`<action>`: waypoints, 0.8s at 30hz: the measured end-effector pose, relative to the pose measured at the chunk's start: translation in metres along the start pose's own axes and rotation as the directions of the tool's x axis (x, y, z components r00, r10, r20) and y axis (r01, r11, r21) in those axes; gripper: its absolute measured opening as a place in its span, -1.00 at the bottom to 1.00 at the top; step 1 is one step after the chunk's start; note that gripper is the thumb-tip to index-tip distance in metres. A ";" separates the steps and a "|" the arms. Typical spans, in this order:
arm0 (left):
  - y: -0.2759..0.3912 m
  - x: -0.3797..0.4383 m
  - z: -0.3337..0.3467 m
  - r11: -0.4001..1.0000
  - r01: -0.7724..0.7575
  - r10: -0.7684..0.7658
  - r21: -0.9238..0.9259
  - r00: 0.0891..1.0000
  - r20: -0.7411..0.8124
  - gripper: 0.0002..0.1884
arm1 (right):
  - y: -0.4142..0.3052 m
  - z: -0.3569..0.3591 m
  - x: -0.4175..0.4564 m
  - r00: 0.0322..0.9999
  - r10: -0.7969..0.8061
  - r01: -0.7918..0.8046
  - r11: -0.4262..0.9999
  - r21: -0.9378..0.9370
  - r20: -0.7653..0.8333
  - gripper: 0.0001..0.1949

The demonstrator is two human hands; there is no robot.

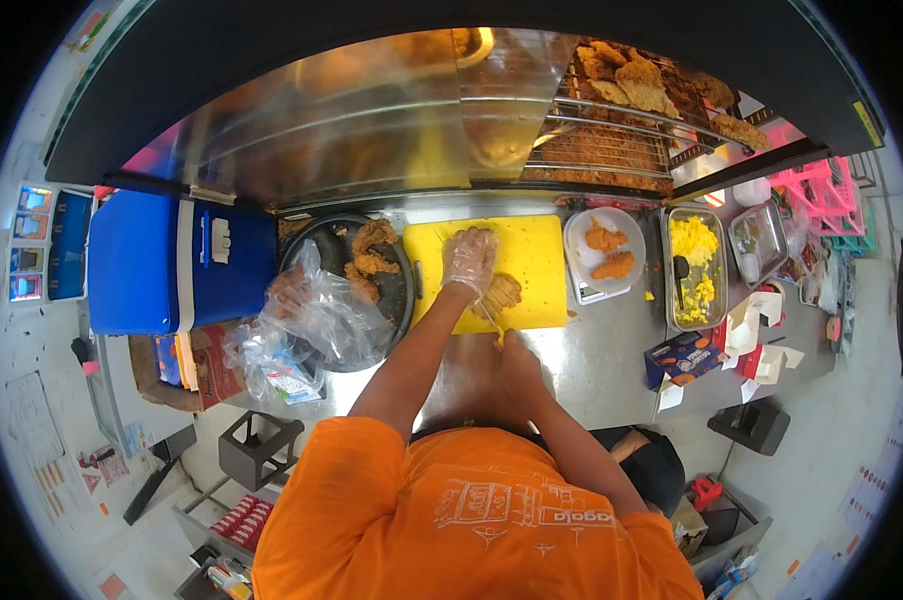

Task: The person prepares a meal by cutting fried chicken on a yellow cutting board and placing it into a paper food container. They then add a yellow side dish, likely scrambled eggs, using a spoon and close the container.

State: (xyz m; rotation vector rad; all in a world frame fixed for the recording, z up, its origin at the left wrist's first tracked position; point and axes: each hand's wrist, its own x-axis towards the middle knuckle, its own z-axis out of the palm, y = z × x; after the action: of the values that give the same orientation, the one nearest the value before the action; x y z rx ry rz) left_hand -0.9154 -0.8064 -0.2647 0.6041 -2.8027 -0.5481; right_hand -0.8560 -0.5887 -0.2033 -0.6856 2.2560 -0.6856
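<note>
My left hand (pixel 469 259), in a clear plastic glove, lies palm down on a yellow cutting board (pixel 538 247). What is under its palm and fingers is hidden. My bare right hand (pixel 517 364) grips the yellow handle of a knife (pixel 500 334) at the board's near edge. The thin blade points up and left towards my gloved wrist. Right beside the blade rests a browned piece of fried meat (pixel 502 292) with cut lines across it. Both hands are close together at the front half of the board.
A black round tub (pixel 405 319) with fried chicken (pixel 370 259) and a plastic bag (pixel 331 307) stands left. Rightward are a white bowl (pixel 583 225) on a scale (pixel 591 295), a glass container (pixel 710 319) of yellow food and folded cartons (pixel 684 358). A heated display cabinet (pixel 391 120) overhangs the back.
</note>
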 end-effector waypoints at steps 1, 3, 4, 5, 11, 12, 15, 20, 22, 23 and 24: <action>0.001 -0.001 0.002 0.999 0.004 -0.007 0.051 0.998 0.058 -0.72 | 0.005 0.007 0.001 0.996 -0.053 0.053 0.999 -0.006 -0.071 -0.75; 0.000 -0.001 0.004 0.997 0.032 -0.042 0.064 0.985 0.167 -0.71 | 0.010 0.012 0.003 0.996 -0.065 0.061 0.997 -0.055 -0.066 -0.76; -0.005 0.000 0.003 0.998 0.060 -0.065 0.028 0.974 0.219 -0.70 | 0.008 0.010 0.007 1.000 -0.020 0.020 0.995 -0.096 0.007 -0.76; -0.007 0.001 0.003 0.996 0.089 -0.084 -0.006 0.959 0.271 -0.69 | 0.007 0.009 0.007 0.998 0.018 -0.012 0.995 -0.101 0.054 -0.74; -0.032 -0.011 0.040 0.980 -0.022 0.038 0.197 0.996 -0.076 -0.70 | -0.007 0.002 0.009 0.995 0.030 -0.027 0.999 -0.027 0.095 -0.63; -0.015 0.008 0.013 0.993 0.038 -0.059 0.108 0.979 0.197 -0.71 | 0.004 0.008 0.009 0.983 0.097 -0.101 0.995 0.022 0.156 -0.60; -0.032 0.018 0.012 0.959 0.079 -0.116 -0.273 0.986 -0.121 -0.70 | 0.025 0.000 0.048 0.987 0.029 -0.045 0.994 0.100 0.158 -0.56; -0.008 -0.010 -0.063 0.934 -0.150 0.131 -0.323 0.988 -0.078 -0.67 | 0.062 -0.007 -0.016 0.990 -0.006 0.043 0.965 0.259 -0.141 -0.57; -0.022 -0.025 -0.071 0.904 -0.370 0.417 -0.215 0.874 0.248 -0.49 | 0.070 -0.016 -0.053 0.982 0.074 -0.028 0.966 0.259 -0.172 -0.59; -0.022 -0.029 -0.067 0.855 -0.493 0.518 -0.161 0.789 0.331 -0.42 | 0.075 -0.018 -0.067 0.974 0.123 -0.074 0.967 0.246 -0.188 -0.61; -0.024 -0.035 -0.058 0.783 -0.610 0.597 -0.118 0.685 0.417 -0.34 | 0.080 -0.018 -0.076 0.965 0.177 -0.141 0.973 0.183 -0.195 -0.62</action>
State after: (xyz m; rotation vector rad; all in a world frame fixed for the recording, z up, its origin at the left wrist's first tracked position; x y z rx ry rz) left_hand -0.8596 -0.8293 -0.2267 -0.5350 -3.1542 -0.5394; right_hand -0.8425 -0.4781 -0.2086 -0.3588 2.3788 -0.8906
